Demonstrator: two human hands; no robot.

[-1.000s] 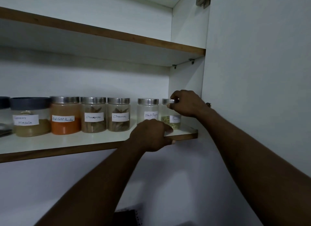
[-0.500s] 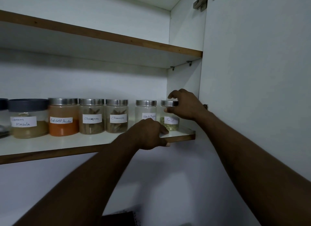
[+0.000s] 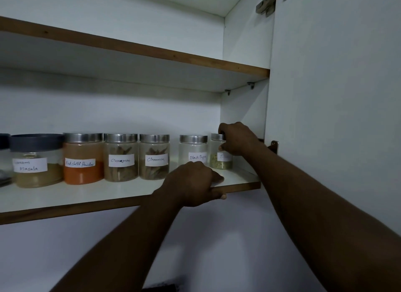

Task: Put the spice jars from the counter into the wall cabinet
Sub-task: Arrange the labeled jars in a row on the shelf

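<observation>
Head view. Inside of an open wall cabinet (image 3: 243, 109), seen from below.

The lower shelf (image 3: 104, 194) carries 6 labelled jars in 1 row. From left to right:
- a wide masala jar (image 3: 36, 163) with a dark lid
- a red chilli powder jar (image 3: 83, 161)
- 2 jars marked "Cinnamon", the first cinnamon jar (image 3: 120, 159) and the second cinnamon jar (image 3: 154, 158)
- a black pepper jar (image 3: 192, 150)
- the rightmost jar (image 3: 218, 162), which holds greenish contents and whose label is partly hidden

The last 5 have metal lids. All 6 stand upright. There is a gap between the second cinnamon jar and the black pepper jar.

The right hand (image 3: 238, 139) reaches in along the cabinet's right wall. It grasps the rightmost jar at the top, with its fingers curled round the lid. That jar stands on the shelf just beside the black pepper jar.

The left hand (image 3: 193, 183) clasps the front edge of the lower shelf in front of the black pepper jar, fingers on top and thumb beneath.

The upper shelf (image 3: 152, 52) lies above the jars. The cabinet door (image 3: 336, 96) stands open at right, with a metal hinge (image 3: 269, 2) at its top.
</observation>
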